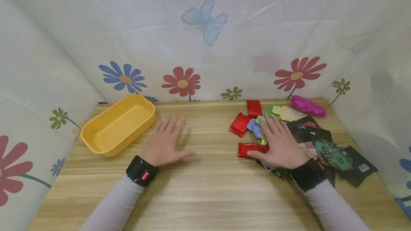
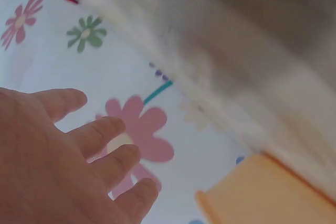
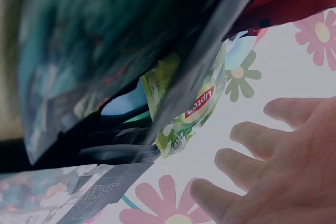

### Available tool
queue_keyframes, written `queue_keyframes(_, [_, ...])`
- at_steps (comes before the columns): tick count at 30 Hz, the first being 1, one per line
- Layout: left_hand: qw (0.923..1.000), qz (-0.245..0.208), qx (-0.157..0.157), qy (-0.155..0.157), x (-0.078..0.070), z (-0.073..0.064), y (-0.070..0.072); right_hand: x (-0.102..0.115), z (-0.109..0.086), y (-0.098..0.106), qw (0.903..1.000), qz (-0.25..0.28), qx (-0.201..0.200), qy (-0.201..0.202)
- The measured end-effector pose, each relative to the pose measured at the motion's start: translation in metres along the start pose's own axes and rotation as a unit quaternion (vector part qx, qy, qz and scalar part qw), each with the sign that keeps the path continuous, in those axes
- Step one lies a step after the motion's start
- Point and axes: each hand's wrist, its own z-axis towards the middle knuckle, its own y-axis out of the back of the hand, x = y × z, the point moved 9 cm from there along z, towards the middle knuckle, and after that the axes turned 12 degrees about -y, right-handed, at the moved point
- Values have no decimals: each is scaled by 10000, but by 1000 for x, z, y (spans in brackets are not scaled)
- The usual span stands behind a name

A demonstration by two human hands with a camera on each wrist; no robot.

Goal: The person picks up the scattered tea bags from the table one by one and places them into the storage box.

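Grey sleeves (image 1: 107,202): nearest to the camera, they enter from the lower edge and end at black wrist bands (image 1: 142,171).
Left hand (image 1: 165,143): its fingers are spread and almost straight, with the thumb apart; it holds nothing, near the yellow tray (image 1: 135,136).
Right hand (image 1: 282,145): its fingers are likewise spread and straight, gripping nothing, above the left part of the packet heap. Whether its thumb touches the red packet (image 1: 245,149) below, the head view does not clearly tell.
Step in hand: it appears to be a ready pose, with nothing grasped.
Next move: to lift a packet would call for the right fingers to bend and pinch one thin edge.
Packet heap: it lies loosely on the right of the wooden table (image 1: 205,195); glossy red pieces are at its left, dark printed pouches (image 1: 359,167) overlap at its right, and a plump magenta packet (image 1: 309,106) lies behind.
Green packet (image 3: 205,111): shiny, creased, marked "Lipton".
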Motion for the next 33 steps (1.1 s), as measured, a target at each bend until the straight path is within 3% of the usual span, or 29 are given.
queue_keyframes(6, [9996,-69,-220,160,16,-6,31,-4,-2,-1,10000,70,24,-34])
queue_keyframes(11, [9979,-245,-327,506,50,-27,67,-5,0,-1,10000,39,33,-28])
queue_keyframes(14, [9919,-438,-575,1044,82,-47,86,-6,2,-1,10000,25,-3,-25])
queue_keyframes(17, [9784,-557,-868,1793,115,-75,95,-7,3,0,10000,70,-2,-41])
queue_keyframes(19, [9665,-521,-978,2316,136,-94,96,-8,3,0,9999,105,16,-48])
queue_keyframes(24, [9435,-503,-968,3128,175,-136,83,-10,1,1,9999,141,56,-59])
queue_keyframes(28, [9315,-724,-711,3492,200,-163,70,-10,0,2,9999,132,48,-82])
queue_keyframes(33, [9149,-1367,-522,3763,222,-189,56,-9,0,4,9998,152,-14,-86])
